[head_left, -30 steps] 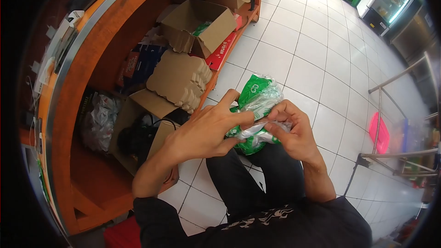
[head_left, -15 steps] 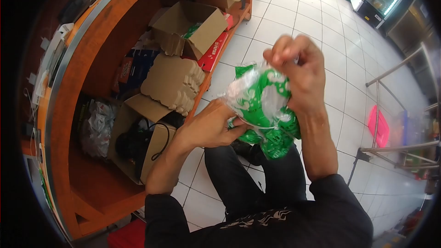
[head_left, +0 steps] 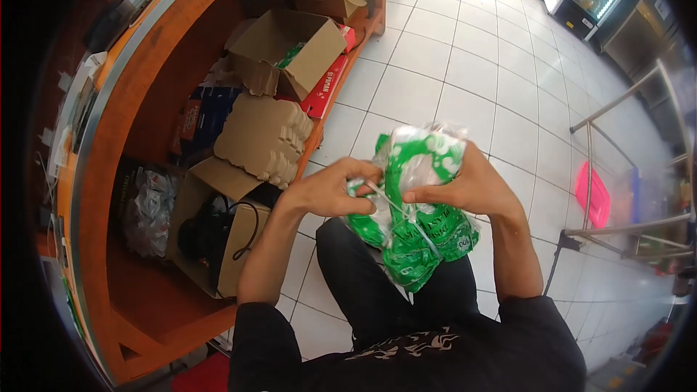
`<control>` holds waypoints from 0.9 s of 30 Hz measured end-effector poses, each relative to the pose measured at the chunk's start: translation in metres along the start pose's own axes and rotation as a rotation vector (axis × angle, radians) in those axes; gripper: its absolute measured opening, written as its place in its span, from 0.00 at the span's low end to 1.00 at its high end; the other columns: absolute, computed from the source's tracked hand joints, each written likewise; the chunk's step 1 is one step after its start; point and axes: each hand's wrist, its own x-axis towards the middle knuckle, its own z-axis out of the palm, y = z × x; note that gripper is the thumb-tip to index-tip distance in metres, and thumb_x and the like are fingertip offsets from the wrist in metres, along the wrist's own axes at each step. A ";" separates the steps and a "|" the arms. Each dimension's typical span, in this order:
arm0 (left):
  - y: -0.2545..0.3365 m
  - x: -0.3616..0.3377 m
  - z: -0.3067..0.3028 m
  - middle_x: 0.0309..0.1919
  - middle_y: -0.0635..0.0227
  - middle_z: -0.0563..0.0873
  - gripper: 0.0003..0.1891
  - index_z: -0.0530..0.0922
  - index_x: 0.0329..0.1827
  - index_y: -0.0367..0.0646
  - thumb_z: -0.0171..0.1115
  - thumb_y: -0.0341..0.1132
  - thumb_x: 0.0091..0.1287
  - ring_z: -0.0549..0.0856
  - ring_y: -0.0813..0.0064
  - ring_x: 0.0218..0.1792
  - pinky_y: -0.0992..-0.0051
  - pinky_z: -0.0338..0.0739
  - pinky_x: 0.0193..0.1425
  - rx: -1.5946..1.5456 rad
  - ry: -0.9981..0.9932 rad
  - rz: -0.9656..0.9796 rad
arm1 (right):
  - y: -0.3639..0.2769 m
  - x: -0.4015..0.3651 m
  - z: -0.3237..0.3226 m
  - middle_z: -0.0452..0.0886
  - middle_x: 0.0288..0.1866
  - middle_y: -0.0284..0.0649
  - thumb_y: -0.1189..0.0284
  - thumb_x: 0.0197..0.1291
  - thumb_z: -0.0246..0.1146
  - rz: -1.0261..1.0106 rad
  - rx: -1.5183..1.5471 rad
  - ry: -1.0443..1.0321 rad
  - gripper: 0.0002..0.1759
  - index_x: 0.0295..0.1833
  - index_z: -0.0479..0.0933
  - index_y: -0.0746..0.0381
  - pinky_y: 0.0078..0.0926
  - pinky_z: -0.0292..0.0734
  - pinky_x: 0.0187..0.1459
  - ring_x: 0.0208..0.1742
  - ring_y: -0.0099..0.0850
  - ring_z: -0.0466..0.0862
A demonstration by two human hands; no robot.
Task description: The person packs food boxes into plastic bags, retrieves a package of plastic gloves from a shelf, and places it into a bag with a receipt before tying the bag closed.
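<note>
A bundle of green and white plastic packs [head_left: 425,236], tied with a pale string, is held above my knees. My left hand [head_left: 334,187] has its fingers curled round the bundle's left side, by the string. On the right side, my right hand [head_left: 475,185] grips the upper part of the bundle, its thumb lying across the front near the string's crossing. The far fingers of my right hand are hidden behind the plastic.
To the left, an orange wooden shelf [head_left: 156,65] holds an open cardboard box [head_left: 319,54], stacked flat cardboard [head_left: 254,138] and a box with black cable [head_left: 247,239]. A metal frame [head_left: 624,105] and pink object [head_left: 594,196] stand right.
My right hand has come down from above the bundle and now grips its right side. The bundle has turned, showing more of its string and printed green front.
</note>
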 end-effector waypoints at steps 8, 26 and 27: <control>0.025 -0.009 0.082 0.60 0.38 0.69 0.31 0.73 0.28 0.40 0.82 0.55 0.42 0.65 0.40 0.71 0.51 0.69 0.67 0.417 0.391 -0.065 | 0.012 -0.031 0.018 0.86 0.41 0.36 0.71 0.68 0.65 0.308 -0.008 0.073 0.14 0.55 0.78 0.68 0.22 0.78 0.44 0.42 0.20 0.81; 0.013 -0.008 0.091 0.67 0.46 0.70 0.17 0.72 0.16 0.41 0.77 0.33 0.39 0.71 0.50 0.62 0.60 0.70 0.62 0.555 0.566 0.361 | 0.040 -0.066 0.079 0.81 0.47 0.34 0.71 0.70 0.64 -0.203 0.619 1.446 0.12 0.54 0.76 0.63 0.25 0.79 0.46 0.46 0.23 0.81; 0.010 -0.007 0.089 0.66 0.47 0.71 0.14 0.79 0.20 0.40 0.78 0.35 0.39 0.71 0.50 0.63 0.60 0.71 0.63 0.546 0.584 0.338 | 0.045 -0.066 0.081 0.81 0.46 0.35 0.71 0.70 0.63 -0.211 0.595 1.457 0.11 0.53 0.76 0.64 0.24 0.78 0.45 0.46 0.24 0.81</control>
